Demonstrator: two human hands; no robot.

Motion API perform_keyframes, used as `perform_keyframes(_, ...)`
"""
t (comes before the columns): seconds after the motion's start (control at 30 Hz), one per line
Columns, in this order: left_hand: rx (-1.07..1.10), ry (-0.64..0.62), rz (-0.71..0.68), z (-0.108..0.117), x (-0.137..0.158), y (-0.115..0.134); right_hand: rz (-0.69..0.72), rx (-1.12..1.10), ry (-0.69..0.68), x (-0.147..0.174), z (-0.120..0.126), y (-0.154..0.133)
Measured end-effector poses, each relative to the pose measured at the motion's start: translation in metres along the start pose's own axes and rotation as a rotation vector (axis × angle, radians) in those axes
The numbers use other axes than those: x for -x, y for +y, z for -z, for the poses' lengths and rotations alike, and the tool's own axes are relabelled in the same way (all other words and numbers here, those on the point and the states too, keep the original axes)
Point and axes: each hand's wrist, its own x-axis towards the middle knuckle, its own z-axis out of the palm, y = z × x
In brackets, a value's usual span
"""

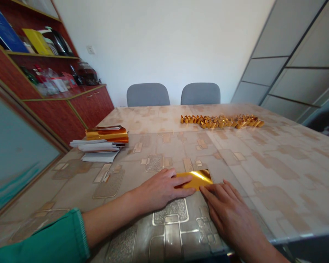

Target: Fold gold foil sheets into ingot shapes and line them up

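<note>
A small rectangle of shiny gold foil paper (199, 177) lies flat on the table in front of me, its near edge straight like a fold. My left hand (167, 188) rests palm down over its left end, with two fingers stretched apart across the foil. At the near right corner, my right hand (226, 202) has its thumb and fingers drawn together against the paper's edge. The undersides of the right fingers are hidden. Farther left sits a stack of paper sheets (100, 146), some gold on top and others showing white sides.
Many small folded gold pieces (222, 121) stand grouped at the far right of the patterned table (159, 142). Two grey chairs (148, 94) are behind the far edge. A red-brown cabinet (90, 104) with shelved items stands left, grey wardrobe panels (285, 69) right.
</note>
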Motion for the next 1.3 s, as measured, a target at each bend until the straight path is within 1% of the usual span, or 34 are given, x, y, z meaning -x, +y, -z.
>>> perform_keyframes(0.17, 0.049, -0.008, -0.003, 0.004, 0.014, -0.006, 0.016, -0.037, -0.029, -0.002, 0.003, 0.003)
perform_keyframes(0.4, 0.117, 0.083, 0.072, 0.0, 0.04, -0.003, 0.019, -0.066, -0.003, 0.0, 0.006, 0.01)
perform_keyframes(0.47, 0.122, 0.098, 0.079, -0.002, 0.042, -0.002, 0.002, -0.034, 0.016, -0.005, 0.006, 0.002)
perform_keyframes(0.57, 0.128, 0.096, 0.067, -0.001, 0.04, -0.002, -0.034, 0.021, 0.039, -0.019, 0.004, -0.023)
perform_keyframes(0.67, 0.134, 0.086, 0.062, 0.002, 0.037, -0.002, 0.026, -0.03, 0.0, -0.03, -0.003, -0.046)
perform_keyframes(0.73, 0.126, 0.074, 0.061, 0.004, 0.037, -0.003, 0.039, -0.036, -0.018, -0.03, -0.007, -0.049)
perform_keyframes(0.8, 0.114, 0.059, 0.055, 0.004, 0.038, -0.003, 0.019, -0.017, -0.037, -0.021, -0.008, -0.039)
perform_keyframes(0.9, 0.113, 0.031, 0.072, 0.002, 0.039, -0.004, -0.016, 0.029, 0.012, -0.002, -0.003, -0.013)
perform_keyframes(0.97, 0.121, 0.027, 0.09, 0.0, 0.04, -0.005, -0.008, 0.04, 0.021, 0.008, 0.002, 0.003)
perform_keyframes(1.03, 0.143, 0.041, 0.094, 0.0, 0.039, -0.003, -0.002, 0.045, 0.027, 0.012, 0.008, 0.011)
perform_keyframes(1.1, 0.171, 0.057, 0.099, 0.003, 0.038, -0.001, -0.015, 0.048, 0.022, 0.008, 0.013, 0.011)
perform_keyframes(1.2, 0.209, 0.06, 0.121, 0.011, 0.032, 0.004, -0.067, 0.045, -0.011, -0.012, 0.017, -0.003)
perform_keyframes(1.23, 0.223, 0.053, 0.132, 0.014, 0.03, 0.005, -0.077, 0.025, -0.032, -0.021, 0.017, -0.01)
perform_keyframes(1.3, 0.254, 0.021, 0.163, 0.019, 0.025, 0.006, -0.063, -0.099, -0.056, -0.039, 0.014, -0.025)
